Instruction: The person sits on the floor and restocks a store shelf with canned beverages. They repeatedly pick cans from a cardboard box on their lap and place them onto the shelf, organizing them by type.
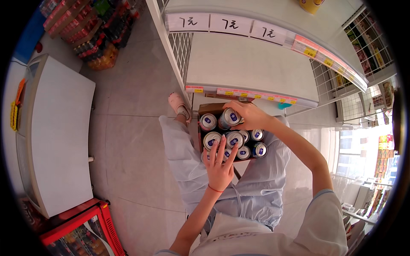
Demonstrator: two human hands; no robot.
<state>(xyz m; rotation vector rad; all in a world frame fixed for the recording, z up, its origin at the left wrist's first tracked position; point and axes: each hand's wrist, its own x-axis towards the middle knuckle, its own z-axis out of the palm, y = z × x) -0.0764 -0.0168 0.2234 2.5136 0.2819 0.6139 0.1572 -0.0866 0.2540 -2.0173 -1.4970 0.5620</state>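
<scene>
An open cardboard box [206, 108] of drink cans stands between my knees. My right hand [253, 116] is closed around the side of a can [229, 119] at the back of the box, which stands higher than several others. My left hand [219, 168] lies palm down with its fingers spread, the fingertips touching the tops of two raised cans, one on the left [211, 139] and one on the right [234, 138]. Lower cans, such as the one at the front right corner [259, 149], show silver lids with dark blue tabs. My left hand partly covers the front left cans.
Beyond the box rises a white shelf unit [253, 60] with price tags along its edges and wire mesh sides. A white chest freezer [62, 134] and a red-framed cooler [86, 224] stand at left. Packs of bottled drinks [96, 41] are stacked on the floor behind.
</scene>
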